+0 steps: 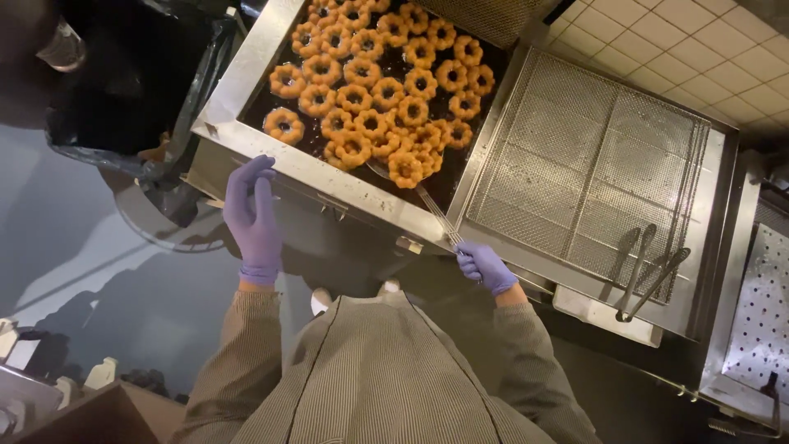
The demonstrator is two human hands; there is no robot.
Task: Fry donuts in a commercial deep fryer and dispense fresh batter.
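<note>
Purple-gloved right hand (486, 267) of ours pinches the long metal handle of a skimmer (434, 212), whose scoop end sits under a golden ring donut (406, 167) at the near edge of the fryer vat (246, 78). Loads more ring donuts (374, 78) float in the dark oil. Our left hand (253, 218) hangs in the air with its fingers spread, holding nothing, just off the vat's near-left rim. Right of the vat sits a wire mesh rack (575, 164), with tongs (649, 271) at its near-right corner.
</note>
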